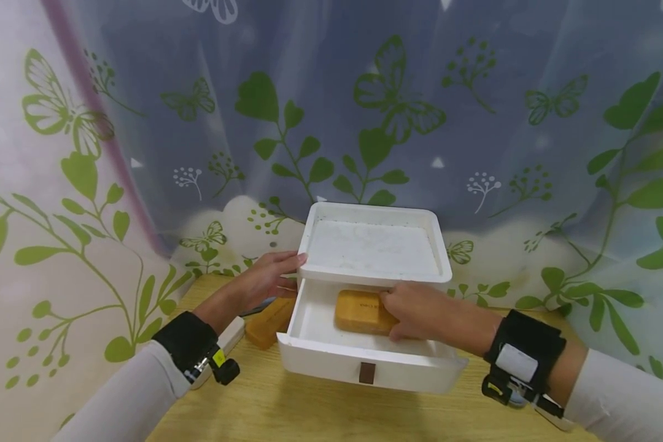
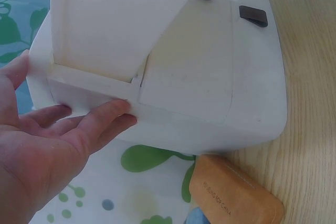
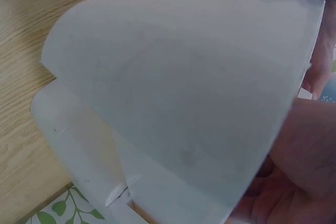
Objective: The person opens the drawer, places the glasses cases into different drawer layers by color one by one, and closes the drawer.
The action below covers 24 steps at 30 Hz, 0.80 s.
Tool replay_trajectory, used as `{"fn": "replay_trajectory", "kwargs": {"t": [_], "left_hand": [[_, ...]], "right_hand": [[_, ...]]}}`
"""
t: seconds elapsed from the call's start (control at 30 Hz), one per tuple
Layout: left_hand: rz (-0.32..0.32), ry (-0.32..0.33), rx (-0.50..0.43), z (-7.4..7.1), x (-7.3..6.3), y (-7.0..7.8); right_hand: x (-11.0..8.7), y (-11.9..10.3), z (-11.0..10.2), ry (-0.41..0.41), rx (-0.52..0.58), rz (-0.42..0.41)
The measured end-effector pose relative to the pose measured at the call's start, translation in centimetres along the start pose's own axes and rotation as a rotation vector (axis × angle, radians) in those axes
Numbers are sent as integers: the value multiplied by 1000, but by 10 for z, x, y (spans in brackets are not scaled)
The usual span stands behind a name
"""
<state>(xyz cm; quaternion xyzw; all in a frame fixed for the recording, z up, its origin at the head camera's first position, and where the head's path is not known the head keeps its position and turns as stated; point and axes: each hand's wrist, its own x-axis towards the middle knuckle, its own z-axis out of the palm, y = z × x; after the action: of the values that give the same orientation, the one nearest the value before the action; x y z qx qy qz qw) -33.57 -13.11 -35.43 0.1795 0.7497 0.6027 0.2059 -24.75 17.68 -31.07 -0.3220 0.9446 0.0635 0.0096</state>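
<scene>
A white desktop drawer unit point(image 1: 374, 245) with a shallow tray top has its lower drawer point(image 1: 320, 353) pulled out, a brown tab on the front. Inside the drawer is a tan case point(image 1: 359, 310) with rounded edges and small lettering. My right hand point(image 1: 420, 310) grips the case's right end, thumb on the near side. In the right wrist view the drawer's white outer wall hides the case and most of that hand. My left hand point(image 1: 271, 276) touches the unit's left side, thumb at the top rim and fairly straight fingers point(image 2: 107, 114) along the side.
A second tan case point(image 1: 271, 322) with lettering lies on the wooden table point(image 1: 243, 405), left of the drawer. A white object point(image 1: 229, 337) sits beside my left wrist. Behind the unit hangs patterned cloth point(image 1: 331, 123) with butterflies and leaves.
</scene>
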Motion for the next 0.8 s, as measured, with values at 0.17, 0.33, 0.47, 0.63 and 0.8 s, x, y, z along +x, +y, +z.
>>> {"fn": "replay_trajectory", "kwargs": {"t": [0.17, 0.33, 0.47, 0.63, 0.8], "left_hand": [[4, 2, 17, 0, 0, 1], [-4, 1, 7, 1, -1, 1], [-5, 2, -5, -1, -2, 0], [-1, 4, -7, -1, -1, -2], [-6, 6, -6, -1, -1, -1]], "right_hand": [[0, 0, 3, 24, -34, -6], [-2, 0, 5, 35, -37, -18], [-4, -2, 2, 26, -2, -6], [-11, -3, -5, 32, 68, 8], [-22, 5, -28, -4, 214, 35]]}}
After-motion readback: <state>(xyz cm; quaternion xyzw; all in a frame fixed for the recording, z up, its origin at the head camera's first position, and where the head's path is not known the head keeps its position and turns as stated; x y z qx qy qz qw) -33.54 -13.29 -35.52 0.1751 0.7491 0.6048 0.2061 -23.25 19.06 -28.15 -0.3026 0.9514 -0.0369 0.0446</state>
